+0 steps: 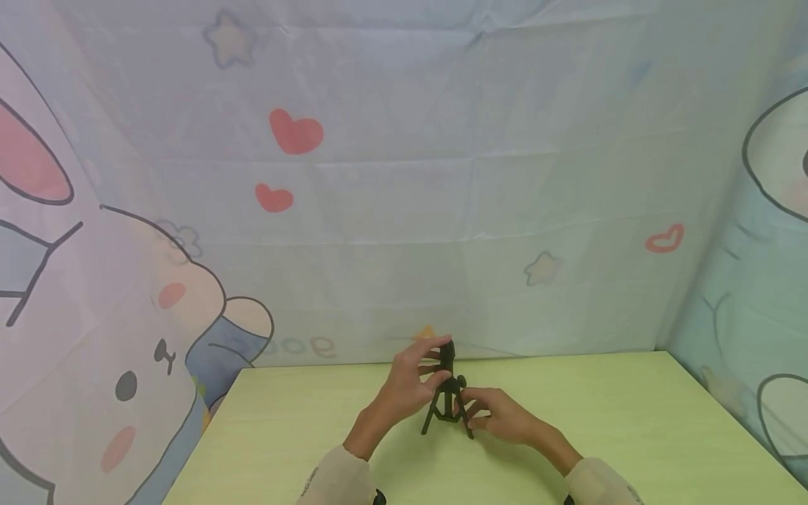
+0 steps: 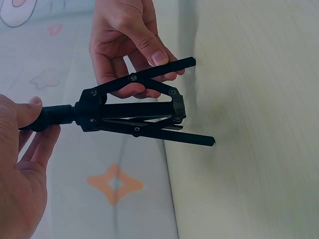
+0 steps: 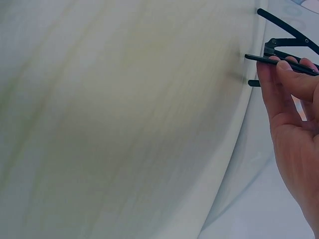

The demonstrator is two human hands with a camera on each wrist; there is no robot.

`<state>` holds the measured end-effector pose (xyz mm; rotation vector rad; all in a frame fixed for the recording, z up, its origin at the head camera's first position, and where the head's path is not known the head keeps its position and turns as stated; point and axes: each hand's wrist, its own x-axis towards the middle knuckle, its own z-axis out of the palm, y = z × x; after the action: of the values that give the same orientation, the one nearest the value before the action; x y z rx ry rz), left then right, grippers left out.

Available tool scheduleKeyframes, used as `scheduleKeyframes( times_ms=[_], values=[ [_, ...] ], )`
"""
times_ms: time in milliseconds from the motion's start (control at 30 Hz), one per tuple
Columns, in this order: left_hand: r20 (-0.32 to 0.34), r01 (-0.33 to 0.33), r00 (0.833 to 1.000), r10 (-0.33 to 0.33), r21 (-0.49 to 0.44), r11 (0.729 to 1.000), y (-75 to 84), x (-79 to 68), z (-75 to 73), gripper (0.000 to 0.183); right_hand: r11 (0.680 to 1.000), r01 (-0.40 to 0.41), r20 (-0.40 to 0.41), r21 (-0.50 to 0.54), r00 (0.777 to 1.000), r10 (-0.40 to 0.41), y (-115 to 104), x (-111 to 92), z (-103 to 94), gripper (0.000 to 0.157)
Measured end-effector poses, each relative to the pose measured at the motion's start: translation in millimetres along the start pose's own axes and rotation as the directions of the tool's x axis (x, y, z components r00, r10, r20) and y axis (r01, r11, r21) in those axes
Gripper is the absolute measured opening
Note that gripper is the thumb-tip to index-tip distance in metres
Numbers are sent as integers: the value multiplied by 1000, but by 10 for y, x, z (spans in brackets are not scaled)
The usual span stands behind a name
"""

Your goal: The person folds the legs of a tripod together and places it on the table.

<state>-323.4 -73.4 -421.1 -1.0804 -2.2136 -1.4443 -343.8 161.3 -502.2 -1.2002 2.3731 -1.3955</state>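
Observation:
A small black tripod (image 1: 448,405) stands upright between my two hands over the table, its legs spread and braced by hinged struts. With thumb and fingers, my left hand (image 1: 407,384) grips its upper part from the left; in the left wrist view the thumb and fingertips hold the narrow section above the leg joint. My right hand (image 1: 503,416) pinches the right leg. The right wrist view shows that hand (image 3: 299,132) with its thumb and fingers on one leg (image 3: 254,58), near the lower half. The tripod's top is partly covered by my left fingers.
The tripod is close to the back of a pale yellow-green table (image 1: 303,428). Behind the table hangs a printed cloth backdrop (image 1: 391,210) with hearts, stars and a cartoon rabbit. A similar cloth (image 1: 757,315) runs down the right side.

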Motion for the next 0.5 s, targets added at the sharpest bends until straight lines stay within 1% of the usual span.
scheduleKeyframes(
  times_ms=[67,133,500],
  values=[
    [1,-1,1000,1,3,1000,-89,0,23,59,1000,0,-2,-2,1000,0,3,-3,2,29],
    [2,-5,1000,5,4,1000,-122,0,29,59,1000,0,-5,-4,1000,0,4,-6,4,30],
    [22,-15,1000,15,16,1000,-137,-6,12,59,999,16,-16,-45,1000,-16,43,-13,4,33]
  ],
)
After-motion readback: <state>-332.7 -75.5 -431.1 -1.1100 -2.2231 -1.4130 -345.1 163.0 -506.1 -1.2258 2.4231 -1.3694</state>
